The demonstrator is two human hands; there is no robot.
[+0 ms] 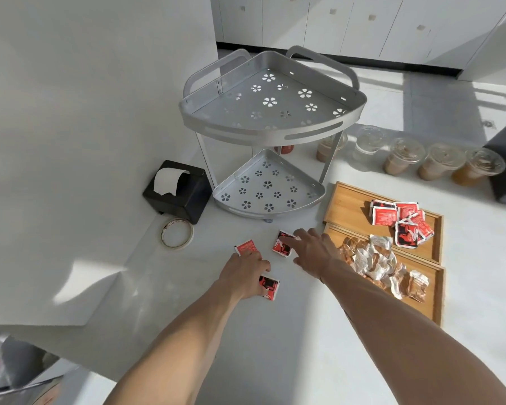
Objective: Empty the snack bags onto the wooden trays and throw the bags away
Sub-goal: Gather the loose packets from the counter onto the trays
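Partly hidden: our left hand [247,268] covers two red packets [270,286], grip unclear | right hand [314,252] flat, fingertips touching another glossy square packet [282,244].

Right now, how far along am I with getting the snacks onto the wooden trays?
Mostly done: the far tray holds a pile of red packets, the near tray a pile of brown snacks. In hand: three red packets lie loose on the counter; your left hand covers two, your right hand touches the third. Left: move those onto the tray. No empty bags or bin are in view.
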